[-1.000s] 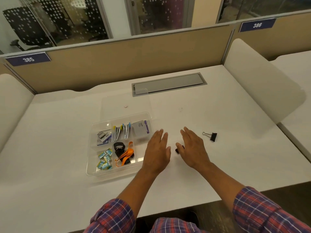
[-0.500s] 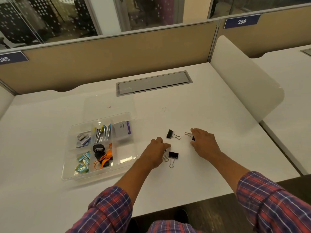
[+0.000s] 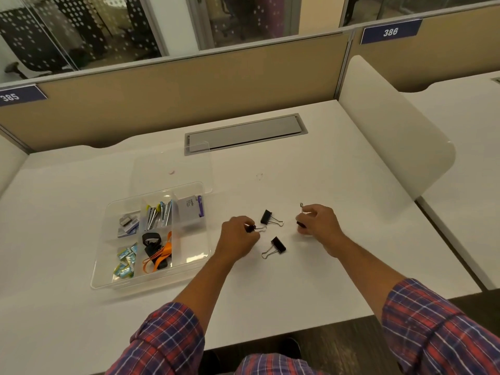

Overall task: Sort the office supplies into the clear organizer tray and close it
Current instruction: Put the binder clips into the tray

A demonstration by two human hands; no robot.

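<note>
The clear organizer tray [image 3: 107, 280] sits open at the left of the white desk, its clear lid [image 3: 173, 161] lying flat behind it. Its compartments hold staples, clips, a small box, blue-green packets and orange-black bands. To the tray's right, my left hand [image 3: 238, 236] pinches a black binder clip [image 3: 253, 228] just above the desk. My right hand [image 3: 319, 221] grips another black binder clip [image 3: 301, 212], wire handle pointing up. Two more black binder clips lie between the hands: one [image 3: 266, 217] farther back, one [image 3: 278, 244] nearer me.
A grey cable hatch [image 3: 246, 132] is set into the desk [image 3: 311, 293] behind the tray. A tan partition [image 3: 189, 90] runs along the back. A white rounded divider panel [image 3: 392, 136] stands at the right edge. My plaid sleeves fill the bottom of the view.
Both hands spread apart off the clips, uncovering them. The right hand reached to the far-right clip and lifted it; the left closed on a clip near the tray. The camera came closer.
</note>
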